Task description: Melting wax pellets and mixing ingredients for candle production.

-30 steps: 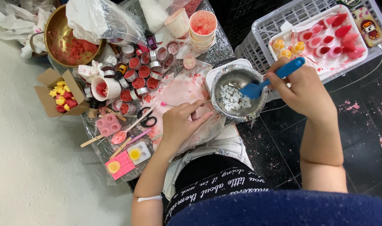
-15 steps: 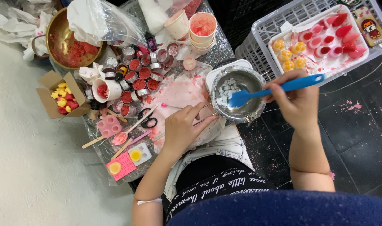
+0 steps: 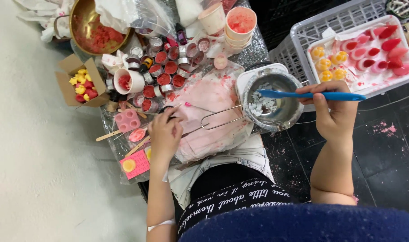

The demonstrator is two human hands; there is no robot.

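Observation:
My right hand [image 3: 332,110] grips a blue spatula [image 3: 303,95] whose flat end reaches into a small steel pot [image 3: 272,99] holding white flakes. The pot sits on a white base, and its wire handle [image 3: 218,121] stretches left over a pink-stained cloth [image 3: 209,112]. My left hand [image 3: 164,132] rests at the end of that wire handle, next to black-handled scissors. Whether the fingers close around the handle is unclear.
Several small tins of red wax [image 3: 162,74] cluster behind the cloth, with a brass bowl [image 3: 94,27], stacked cups [image 3: 239,24] and a cardboard box of yellow and red pieces [image 3: 81,83]. A white crate [image 3: 303,38] carries a tray of red and orange shapes [image 3: 361,51]. Pink moulds [image 3: 127,120] lie left.
My right hand has swung the spatula from steeply tilted to nearly level across the pot. My left hand stays by the wire handle.

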